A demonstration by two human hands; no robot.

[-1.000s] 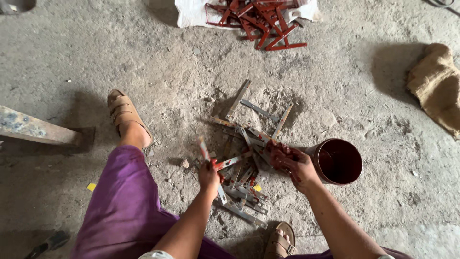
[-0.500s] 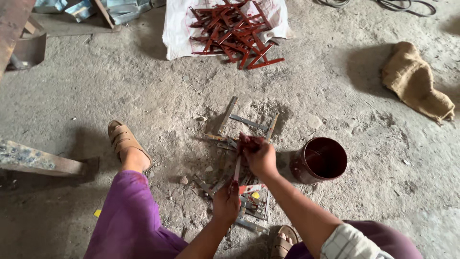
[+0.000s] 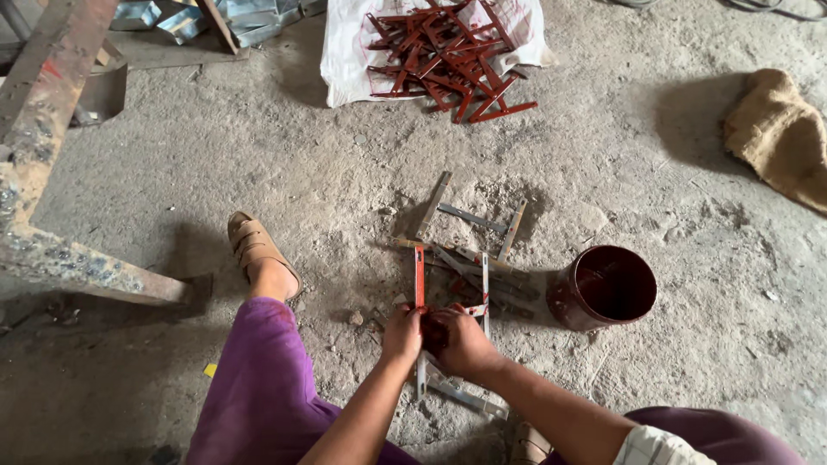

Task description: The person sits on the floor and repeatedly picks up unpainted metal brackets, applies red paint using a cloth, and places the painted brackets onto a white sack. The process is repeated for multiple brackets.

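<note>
Both hands meet on one upright metal strip.

The left hand point(image 3: 402, 334) grips the strip point(image 3: 419, 284), whose red-painted end points straight away from it; the right hand point(image 3: 461, 340), touching it, is clenched on the same strip. The bare pile point(image 3: 469, 250) lies just beyond, the paint pot point(image 3: 603, 288) right of the right hand.

Red-painted brackets point(image 3: 448, 56), dark-red paint pot point(image 3: 603, 288)
</note>
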